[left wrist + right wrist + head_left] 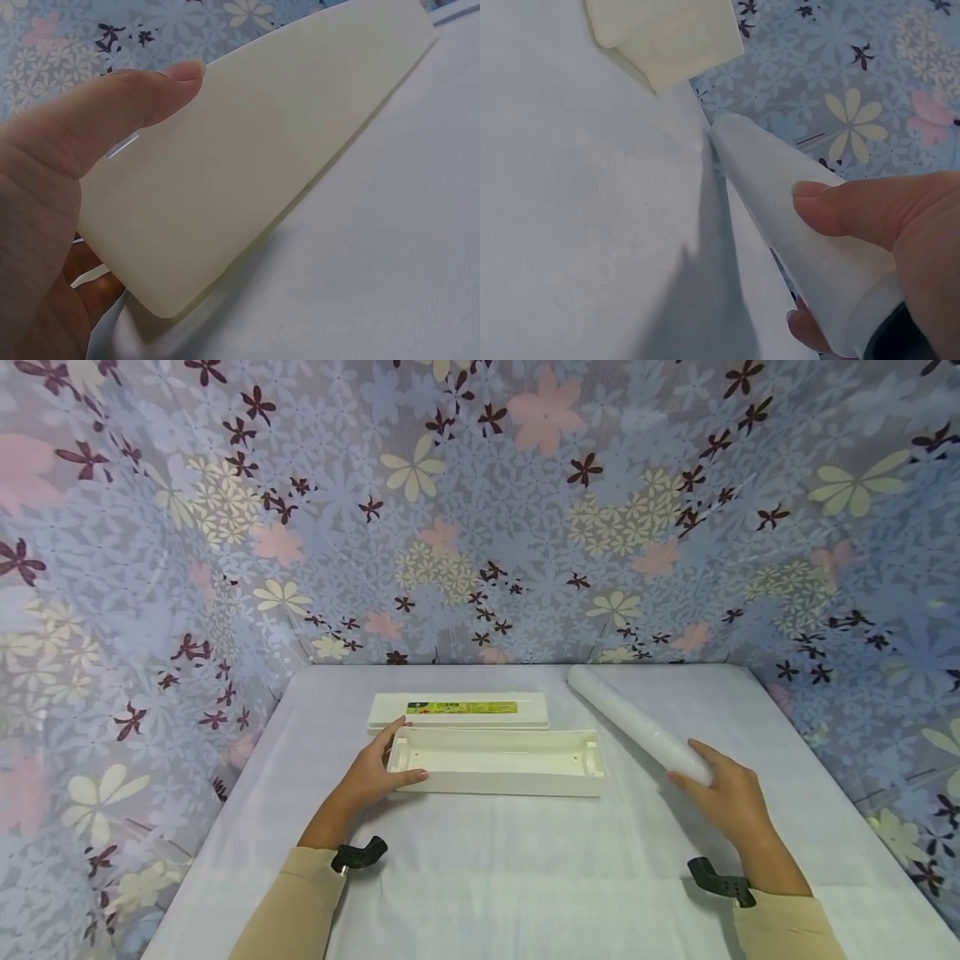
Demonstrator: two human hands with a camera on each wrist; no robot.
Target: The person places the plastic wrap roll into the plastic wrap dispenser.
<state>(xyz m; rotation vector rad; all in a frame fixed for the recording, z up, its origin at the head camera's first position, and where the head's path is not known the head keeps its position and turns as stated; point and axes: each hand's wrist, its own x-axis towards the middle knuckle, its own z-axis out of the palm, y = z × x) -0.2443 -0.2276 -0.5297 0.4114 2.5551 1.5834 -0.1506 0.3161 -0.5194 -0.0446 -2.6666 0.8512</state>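
My left hand (372,770) grips the left end of a long, open cream plastic box (495,783), thumb on its front wall and fingers behind. In the left wrist view the thumb lies over the top edge of the box's smooth wall (247,157). My right hand (723,793) holds the near end of a white roll of film (637,718), thumb on one side and fingers on the other. The roll slants away to the back left; its dark hollow end shows in the right wrist view, beside the palm. Behind the box lies a matching lid (457,698) with a yellow-green label.
A white cloth covers the table (525,877). Flower-patterned fabric (480,510) hangs upright along the back and both sides. Black curved pieces (360,854) are strapped at both wrists, over beige sleeves.
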